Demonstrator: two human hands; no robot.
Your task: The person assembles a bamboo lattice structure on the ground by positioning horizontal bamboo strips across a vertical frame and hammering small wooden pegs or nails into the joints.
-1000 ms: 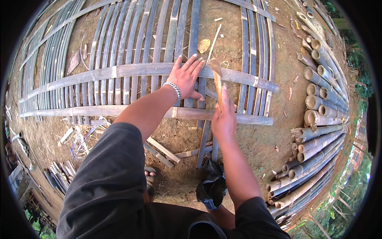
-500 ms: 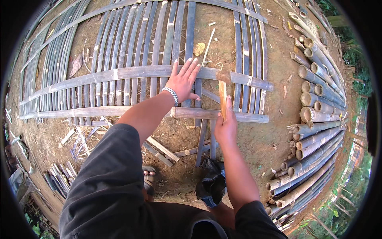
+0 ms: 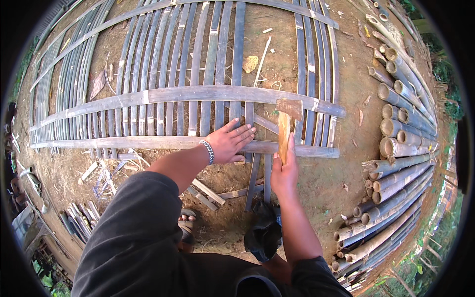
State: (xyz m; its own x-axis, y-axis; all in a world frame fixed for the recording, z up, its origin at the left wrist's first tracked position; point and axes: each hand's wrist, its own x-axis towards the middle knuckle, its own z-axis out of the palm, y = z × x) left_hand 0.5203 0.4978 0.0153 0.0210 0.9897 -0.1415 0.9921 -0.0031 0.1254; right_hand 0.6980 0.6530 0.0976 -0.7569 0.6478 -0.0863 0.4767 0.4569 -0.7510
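Observation:
A grid of split bamboo slats (image 3: 174, 59) lies on the ground, crossed by long flat bamboo rails. Across the nearest rail (image 3: 133, 142) rests my left hand (image 3: 230, 142), fingers stretched out and spread, with a metal chain bracelet on its wrist. My right hand (image 3: 285, 171) is closed round the pale wooden handle of a hammer (image 3: 284, 129). Its brown, blocky head is up, in front of the middle rail (image 3: 198, 93) near its right end. Just left of the hammer, slats run under the two rails.
Stacked round bamboo poles (image 3: 396, 148) line the right side. Bamboo offcuts (image 3: 208, 189) and shavings litter the dirt before my feet. A black plastic bag (image 3: 262, 232) is by my right leg. A bundle of thin bamboo pieces (image 3: 81, 218) lies at lower left.
My left hand has come nearer, from the middle rail to the nearest one. The hammer in my right hand has shifted slightly, its head now showing more clearly.

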